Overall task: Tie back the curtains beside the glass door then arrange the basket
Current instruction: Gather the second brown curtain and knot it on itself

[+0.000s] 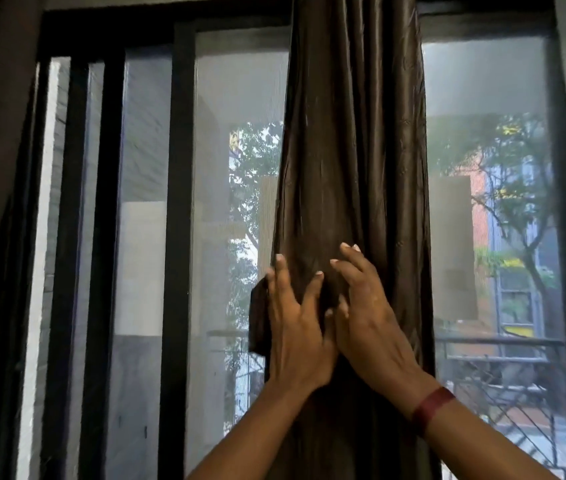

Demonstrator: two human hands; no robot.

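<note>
Curtain (350,150) hangs gathered behind left hand (295,323) and right hand (368,313), both pressing it spread-fingered.

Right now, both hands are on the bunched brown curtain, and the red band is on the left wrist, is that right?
Not quite. In the head view the red band sits on the right wrist, not the left. The left hand and the right hand are both on the bunched brown curtain, as you said.
</note>
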